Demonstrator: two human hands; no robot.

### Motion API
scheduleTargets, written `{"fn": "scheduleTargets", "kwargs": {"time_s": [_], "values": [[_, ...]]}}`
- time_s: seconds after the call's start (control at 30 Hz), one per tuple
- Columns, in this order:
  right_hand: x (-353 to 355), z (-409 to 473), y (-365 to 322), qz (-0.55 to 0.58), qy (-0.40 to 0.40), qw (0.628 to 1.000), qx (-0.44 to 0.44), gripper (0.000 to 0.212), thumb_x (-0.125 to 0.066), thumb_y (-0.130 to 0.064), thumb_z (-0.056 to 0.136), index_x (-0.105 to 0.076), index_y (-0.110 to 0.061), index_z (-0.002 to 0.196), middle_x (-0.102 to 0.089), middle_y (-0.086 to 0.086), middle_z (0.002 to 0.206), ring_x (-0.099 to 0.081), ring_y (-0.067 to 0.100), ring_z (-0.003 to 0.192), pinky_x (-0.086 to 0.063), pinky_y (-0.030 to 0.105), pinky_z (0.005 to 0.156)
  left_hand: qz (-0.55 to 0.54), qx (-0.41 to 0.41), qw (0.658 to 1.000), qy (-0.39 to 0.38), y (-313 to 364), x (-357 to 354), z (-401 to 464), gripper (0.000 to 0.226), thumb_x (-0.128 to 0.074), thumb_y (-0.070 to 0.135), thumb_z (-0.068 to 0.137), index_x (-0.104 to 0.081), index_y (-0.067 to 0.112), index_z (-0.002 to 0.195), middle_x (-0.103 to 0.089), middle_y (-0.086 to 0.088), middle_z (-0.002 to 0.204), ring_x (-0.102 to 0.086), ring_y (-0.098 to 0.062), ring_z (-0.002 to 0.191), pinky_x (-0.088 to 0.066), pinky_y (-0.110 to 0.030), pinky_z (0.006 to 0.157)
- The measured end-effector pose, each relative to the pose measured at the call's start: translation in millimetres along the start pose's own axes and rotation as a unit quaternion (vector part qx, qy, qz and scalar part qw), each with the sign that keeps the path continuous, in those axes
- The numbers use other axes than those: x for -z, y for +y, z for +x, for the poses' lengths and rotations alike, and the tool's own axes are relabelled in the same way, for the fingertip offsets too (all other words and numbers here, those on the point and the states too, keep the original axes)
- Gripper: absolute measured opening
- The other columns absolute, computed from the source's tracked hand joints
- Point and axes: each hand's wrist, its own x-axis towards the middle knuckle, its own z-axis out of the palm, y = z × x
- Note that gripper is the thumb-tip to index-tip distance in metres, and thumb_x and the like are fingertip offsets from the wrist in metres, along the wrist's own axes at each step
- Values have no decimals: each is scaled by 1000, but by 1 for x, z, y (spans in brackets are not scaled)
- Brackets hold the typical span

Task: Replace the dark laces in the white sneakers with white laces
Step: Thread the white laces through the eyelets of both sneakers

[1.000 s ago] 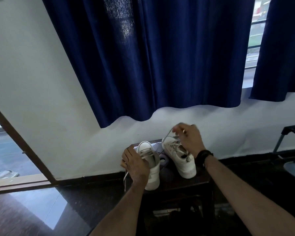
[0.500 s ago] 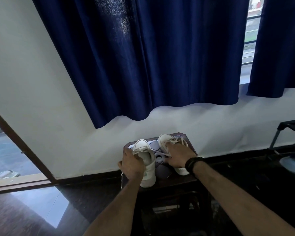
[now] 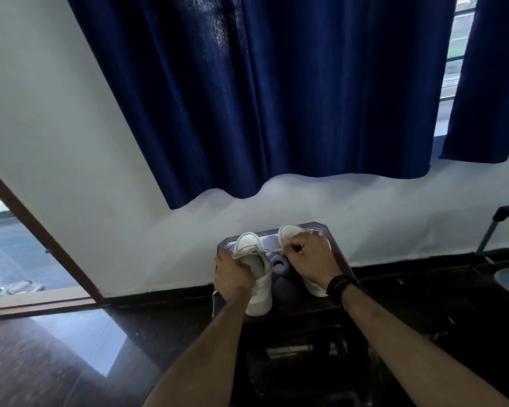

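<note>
Lower centre of frame: two white sneakers side by side on a small dark counter [image 3: 340, 254] against the wall, toes toward the top of the frame, heels toward the bottom, long axes roughly parallel. Left sneaker [image 3: 257, 277] gripped along its left flank by the left hand [image 3: 232, 277], fingers curled over the collar edge. Right sneaker [image 3: 294, 233] largely hidden beneath the right hand [image 3: 306, 259], fingertips bunched as if pinching a lace over the eyelet row; lace itself too small to resolve. Pale lace end [image 3: 214, 304] hanging off the counter edge just below the left hand. Right hand directly above the right shoe's lace line, hence nearer for any pull, likely upward along the tongue axis. Lace colour in either shoe not clearly legible.
</note>
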Motion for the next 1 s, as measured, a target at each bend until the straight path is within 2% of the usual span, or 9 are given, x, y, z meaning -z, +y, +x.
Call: {"fn": "scheduleTargets", "kwargs": {"time_s": [0.1, 0.2, 0.37, 0.47, 0.6, 0.67, 0.73, 0.83, 1.0], "values": [[2, 3, 2, 38, -5, 998, -43, 25, -55, -35, 73, -68, -18, 60, -67, -3, 65, -62, 17, 68, -49, 31, 75, 3, 3, 1000, 7, 1, -2, 1, 32, -50, 16, 86, -47, 14, 118, -52, -8, 121, -61, -36, 102, -51, -45, 77], [9, 2, 4, 72, 0, 996, -57, 36, -66, -17, 77, -56, -27, 43, -57, -7, 50, -53, 7, 53, -42, 23, 57, 5, -2, 1000, 9, 0, -5, 2, 33, -52, 15, 86, -46, 13, 118, -52, -9, 121, -61, -37, 101, -50, -45, 76], [8, -5, -4, 150, -12, 986, -77, 29, -64, -13, 80, -65, -19, 52, -60, -4, 47, -55, 8, 49, -48, 26, 58, 10, 6, 1000, 11, -1, -7, 3, 28, -51, 14, 86, -46, 14, 114, -52, -8, 119, -62, -37, 99, -51, -46, 75], [12, -11, -18, 195, -82, 973, -97, 33, -59, -11, 90, -61, -12, 56, -60, -7, 49, -48, -2, 43, -37, 9, 48, 8, 10, 1000, 10, -1, -7, 4, 25, -51, 14, 87, -46, 14, 112, -52, -8, 119, -62, -37, 99, -53, -47, 75], [28, -15, -29, 237, -202, 941, -130, 38, -52, -22, 100, -60, -10, 64, -55, 3, 52, -39, -1, 31, -28, 7, 37, -7, 13, 1000, 8, 0, -4, 3, 27, -50, 15, 87, -45, 15, 113, -54, -8, 120, -61, -37, 101, -52, -46, 77], [36, -16, -32, 245, -192, 941, -132, 37, -53, -17, 99, -60, -10, 63, -49, -2, 47, -37, -1, 32, -27, 8, 38, -16, 14, 1000, 4, -1, -2, 2, 28, -50, 16, 87, -45, 15, 115, -55, -9, 121, -61, -38, 103, -51, -46, 79], [41, -17, -34, 220, -133, 958, -124, 30, -57, -11, 93, -62, -6, 63, -46, -5, 44, -36, 0, 35, -28, 8, 42, -27, 16, 999, 4, -2, -2, 2, 30, -51, 18, 86, -45, 15, 116, -54, -10, 122, -61, -39, 103, -51, -46, 78], [45, -21, -34, 231, -71, 960, -141, 26, -59, -11, 90, -65, -3, 66, -49, 0, 47, -37, 0, 36, -32, 11, 44, -41, 35, 999, 5, -3, -2, 2, 32, -53, 20, 84, -44, 18, 115, -54, -9, 121, -62, -39, 102, -52, -47, 78], [40, -28, -34, 290, -115, 934, -175, 32, -52, -23, 99, -60, -8, 73, -48, 6, 55, -33, 3, 34, -23, 13, 37, -41, 42, 998, -13, -2, -1, 3, 33, -55, 20, 85, -43, 18, 116, -55, -9, 120, -62, -38, 101, -52, -47, 78]]}}
